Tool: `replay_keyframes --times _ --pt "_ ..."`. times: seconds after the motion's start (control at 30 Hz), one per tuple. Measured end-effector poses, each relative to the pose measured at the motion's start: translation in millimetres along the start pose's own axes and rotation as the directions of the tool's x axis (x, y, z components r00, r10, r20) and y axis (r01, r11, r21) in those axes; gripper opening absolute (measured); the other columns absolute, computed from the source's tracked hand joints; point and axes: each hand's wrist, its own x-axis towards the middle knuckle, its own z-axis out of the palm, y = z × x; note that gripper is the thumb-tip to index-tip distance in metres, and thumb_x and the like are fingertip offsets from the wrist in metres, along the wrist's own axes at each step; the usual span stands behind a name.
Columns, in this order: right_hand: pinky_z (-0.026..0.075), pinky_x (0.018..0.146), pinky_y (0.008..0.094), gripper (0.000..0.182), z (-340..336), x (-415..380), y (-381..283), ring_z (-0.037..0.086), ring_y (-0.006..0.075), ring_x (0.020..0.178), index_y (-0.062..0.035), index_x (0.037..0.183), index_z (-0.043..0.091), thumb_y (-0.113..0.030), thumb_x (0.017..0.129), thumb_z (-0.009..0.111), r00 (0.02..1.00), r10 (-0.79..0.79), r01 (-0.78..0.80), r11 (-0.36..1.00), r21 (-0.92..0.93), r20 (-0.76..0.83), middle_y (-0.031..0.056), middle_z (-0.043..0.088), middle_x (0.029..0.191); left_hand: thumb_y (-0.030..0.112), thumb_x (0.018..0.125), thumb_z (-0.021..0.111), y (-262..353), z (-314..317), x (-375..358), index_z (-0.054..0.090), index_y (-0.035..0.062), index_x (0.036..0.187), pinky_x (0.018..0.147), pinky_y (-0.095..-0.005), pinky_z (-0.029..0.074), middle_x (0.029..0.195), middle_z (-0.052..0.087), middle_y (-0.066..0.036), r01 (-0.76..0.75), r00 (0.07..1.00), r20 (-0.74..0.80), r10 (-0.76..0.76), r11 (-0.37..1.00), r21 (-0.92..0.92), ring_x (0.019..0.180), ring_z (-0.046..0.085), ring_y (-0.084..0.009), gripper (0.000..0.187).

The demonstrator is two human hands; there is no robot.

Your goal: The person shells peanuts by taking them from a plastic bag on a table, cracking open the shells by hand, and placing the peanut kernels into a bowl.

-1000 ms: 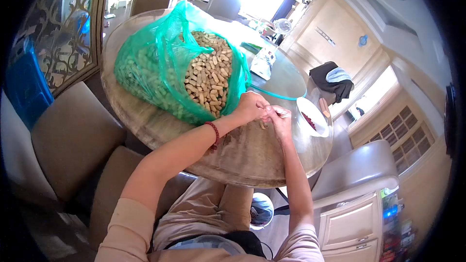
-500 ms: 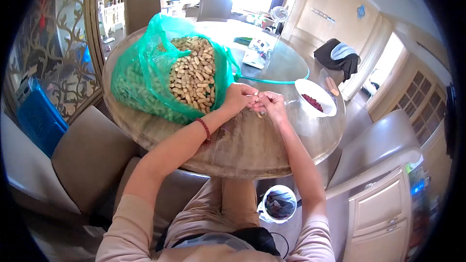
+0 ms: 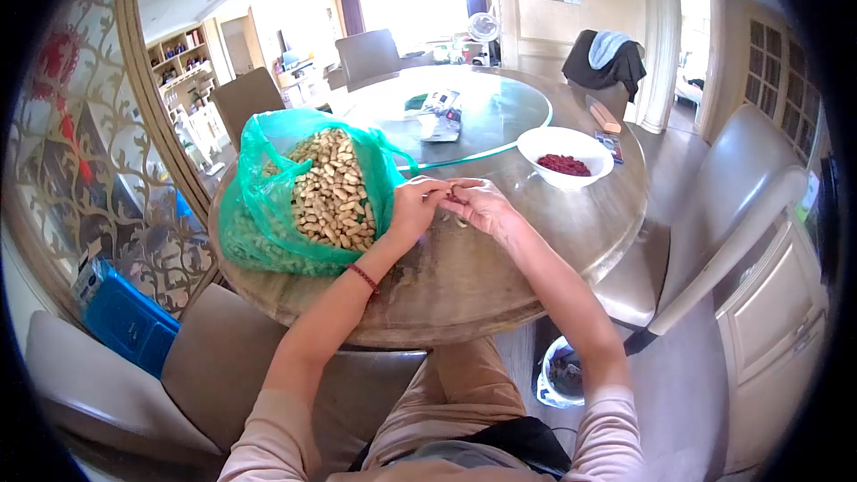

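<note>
My left hand (image 3: 420, 205) and my right hand (image 3: 482, 205) meet above the front of the table, fingertips pinched together. Between them is a peanut (image 3: 455, 197), mostly covered by the fingers; a reddish bit shows at the right hand. Beside my left hand stands a green plastic bag (image 3: 263, 245), its mouth wide, full of unshelled peanuts (image 3: 332, 196). To the right of my hands, farther back, a white bowl (image 3: 537, 145) holds red-skinned peanut kernels (image 3: 562, 164). A small pale piece of shell (image 3: 461, 221) lies on the table beneath my right hand.
The round table (image 3: 428, 308) carries a glass turntable (image 3: 500, 116) with a printed packet (image 3: 441, 118) on it. Behind the bowl lies a wooden-looking block (image 3: 603, 117). A lined waste bin (image 3: 564, 373) stands below by my right arm. Chairs (image 3: 714, 214) surround the table.
My view has tilted up and shifted, so the table sits lower in it. Both hands stay together; the pale piece between the fingertips no longer shows, and a reddish bit now does.
</note>
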Motion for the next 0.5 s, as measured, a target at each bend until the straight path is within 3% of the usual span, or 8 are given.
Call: replay_keyframes --times 0.1,0.27,0.33,0.37,0.4,0.43,0.47,0.5 --pt "0.055 0.076 0.0364 0.011 -1.0 -2.0 0.1 0.061 0.0250 0.082 0.0066 0.091 0.055 0.008 0.083 0.047 0.999 -0.040 0.040 0.999 -0.022 0.013 0.0167 0.057 0.093 0.001 0.073 0.063 3.0 2.1 -0.1 0.067 0.0021 0.086 0.057 -0.0241 0.047 0.076 0.066 -0.008 0.075 0.997 -0.011 -0.077 0.993 -0.093 0.066 0.061 -0.0129 0.013" --pt "0.055 0.075 0.0366 0.009 2.2 -8.7 -3.3 0.062 0.0257 0.081 0.0063 0.087 0.057 0.008 0.080 0.051 0.999 -0.048 0.047 0.996 -0.078 -0.014 0.0167 0.059 0.090 0.003 0.075 0.064 1.6 2.0 -2.3 0.067 -0.0001 0.087 0.057 -0.0229 0.047 0.072 0.065 -0.005 0.170 0.985 0.015 -0.170 0.982 -0.084 0.065 0.058 -0.0083 0.013" --pt "0.056 0.069 0.0330 0.009 10.1 -15.5 -9.0 0.064 0.0232 0.076 0.0061 0.082 0.060 0.008 0.075 0.055 0.993 -0.095 0.065 0.937 -0.342 -0.072 0.0145 0.062 0.081 0.004 0.075 0.065 1.1 1.5 -3.7 0.066 0.0009 0.087 0.060 -0.0243 0.049 0.077 0.066 -0.010 0.199 0.980 0.010 -0.199 0.974 -0.113 0.067 0.062 -0.0124 0.014" --pt "0.056 0.069 0.0330 0.009 9.1 -13.6 -7.9 0.064 0.0232 0.076 0.0061 0.082 0.060 0.008 0.075 0.055 0.993 -0.091 0.062 0.938 -0.340 -0.069 0.0145 0.062 0.081 0.004 0.075 0.065 1.0 1.3 -4.2 0.066 0.0009 0.087 0.060 -0.0243 0.049 0.077 0.066 -0.010 0.202 0.979 0.009 -0.202 0.973 -0.109 0.067 0.062 -0.0124 0.014" --pt "0.056 0.064 0.0310 0.009 5.8 -11.4 -6.6 0.064 0.0212 0.071 0.0057 0.080 0.061 0.008 0.074 0.055 0.935 -0.353 0.234 0.683 -0.692 -0.032 0.0130 0.063 0.077 0.005 0.074 0.065 -0.7 1.7 -5.0 0.066 0.0006 0.087 0.059 -0.0241 0.049 0.076 0.066 -0.010 0.209 0.978 0.018 -0.208 0.971 -0.114 0.067 0.062 -0.0122 0.013" --pt "0.055 0.059 0.0291 0.009 2.2 -9.0 -6.0 0.065 0.0192 0.067 0.0054 0.078 0.062 0.007 0.072 0.055 0.823 -0.558 0.307 0.275 -0.911 0.109 0.0115 0.064 0.072 0.006 0.074 0.065 -2.8 1.7 -5.5 0.066 0.0004 0.086 0.059 -0.0239 0.048 0.076 0.066 -0.011 0.216 0.976 0.026 -0.214 0.969 -0.120 0.066 0.062 -0.0121 0.013" --pt "0.055 0.059 0.0291 0.009 -2.0 -6.0 -7.2 0.065 0.0192 0.067 0.0054 0.078 0.062 0.007 0.072 0.055 0.825 -0.555 0.307 0.276 -0.911 0.109 0.0115 0.064 0.072 0.006 0.074 0.065 -5.1 1.9 -5.3 0.066 0.0004 0.086 0.059 -0.0239 0.048 0.076 0.066 -0.011 0.219 0.976 0.025 -0.217 0.968 -0.119 0.066 0.062 -0.0121 0.013" --pt "0.055 0.055 0.0279 0.009 -2.9 -6.2 -11.3 0.065 0.0179 0.063 0.0049 0.077 0.062 0.007 0.072 0.056 0.830 -0.555 0.326 0.393 -0.860 0.061 0.0108 0.063 0.070 0.006 0.076 0.064 -4.6 1.9 -5.3 0.066 -0.0002 0.086 0.055 -0.0225 0.047 0.072 0.065 -0.007 0.188 0.982 0.035 -0.185 0.974 -0.125 0.061 0.058 -0.0094 0.012"
